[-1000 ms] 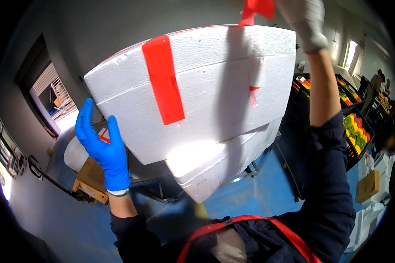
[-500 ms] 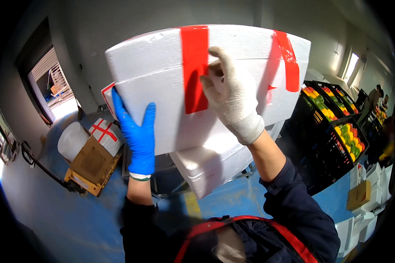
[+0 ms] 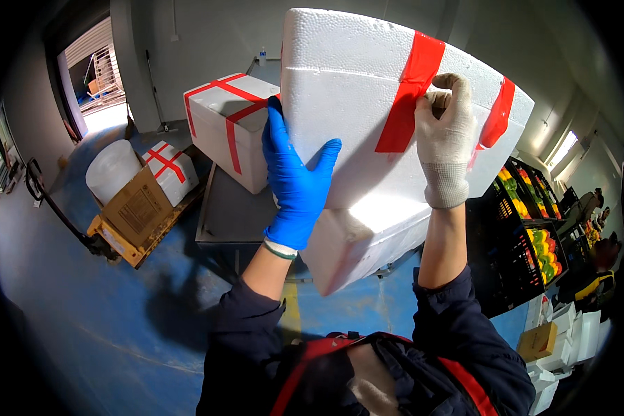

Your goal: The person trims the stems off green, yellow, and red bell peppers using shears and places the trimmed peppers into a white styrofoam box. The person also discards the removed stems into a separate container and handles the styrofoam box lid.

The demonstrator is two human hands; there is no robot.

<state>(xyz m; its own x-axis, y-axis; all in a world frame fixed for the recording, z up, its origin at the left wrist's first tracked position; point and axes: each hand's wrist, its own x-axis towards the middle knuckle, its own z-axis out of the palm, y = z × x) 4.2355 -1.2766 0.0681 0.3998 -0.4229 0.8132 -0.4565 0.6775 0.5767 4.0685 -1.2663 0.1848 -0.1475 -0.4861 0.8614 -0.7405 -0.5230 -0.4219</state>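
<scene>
Two hands on one foam box point(image 3: 367, 90): left hand point(image 3: 295, 184) spread flat, right hand point(image 3: 445, 139) pinching one red tape strip point(image 3: 409, 97); two taped boxes point(image 3: 229, 125) beyond.

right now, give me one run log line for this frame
left hand: flat on side of foam box | right hand: pressing red tape strip on box | behind: taped foam box on cart

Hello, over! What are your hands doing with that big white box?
Left hand flat on the foam box's side. Right hand pressing red tape down. Nothing in the way.
</scene>
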